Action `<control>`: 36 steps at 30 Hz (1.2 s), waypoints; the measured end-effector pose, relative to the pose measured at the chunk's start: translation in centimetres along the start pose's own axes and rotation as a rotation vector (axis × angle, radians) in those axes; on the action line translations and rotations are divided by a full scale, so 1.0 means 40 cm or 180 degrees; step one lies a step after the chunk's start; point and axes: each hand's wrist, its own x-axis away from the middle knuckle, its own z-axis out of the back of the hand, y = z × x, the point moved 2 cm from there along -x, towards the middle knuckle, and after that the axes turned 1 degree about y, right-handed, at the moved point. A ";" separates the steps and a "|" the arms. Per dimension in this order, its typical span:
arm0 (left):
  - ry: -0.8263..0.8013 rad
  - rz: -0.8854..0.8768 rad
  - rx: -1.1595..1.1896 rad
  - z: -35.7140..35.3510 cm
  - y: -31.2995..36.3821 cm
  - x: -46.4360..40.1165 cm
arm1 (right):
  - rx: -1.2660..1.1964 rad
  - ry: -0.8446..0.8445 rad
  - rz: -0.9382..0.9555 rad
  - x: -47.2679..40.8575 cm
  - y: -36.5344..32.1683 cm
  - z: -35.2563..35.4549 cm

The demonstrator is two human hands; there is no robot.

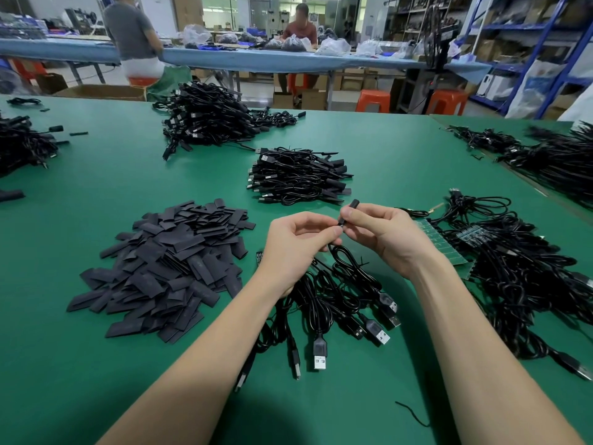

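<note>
My left hand point(300, 244) pinches a thin black cable point(340, 255) between thumb and fingers, just above the green table point(96, 364). My right hand point(382, 234) pinches a short black sleeve point(350, 209) at the cable's end, its tip sticking up past my thumb. The two hands nearly touch at the fingertips. The cable hangs down into a loose bunch of black USB cables point(340, 303) lying under my wrists, their plugs pointing towards me.
A heap of flat black sleeve pieces point(167, 268) lies to the left. Piles of cables sit ahead point(298, 176), further back point(208, 117) and at right point(519, 268), with green circuit boards point(446, 242). Two people sit at a far blue table point(288, 59).
</note>
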 end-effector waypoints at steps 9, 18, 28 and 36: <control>-0.0027 -0.0084 0.0198 -0.001 0.003 0.000 | -0.0002 -0.0212 -0.0052 0.006 0.001 -0.009; -0.0051 0.0076 0.0487 0.003 0.000 -0.005 | 0.0331 0.0046 0.0665 0.010 -0.008 -0.028; 0.0085 0.0069 0.0621 0.003 0.001 -0.006 | 0.0045 0.0040 0.1047 0.013 -0.005 -0.048; 0.0239 -0.0017 0.0492 0.003 0.004 -0.003 | -0.0193 0.0153 0.0881 0.015 0.012 -0.053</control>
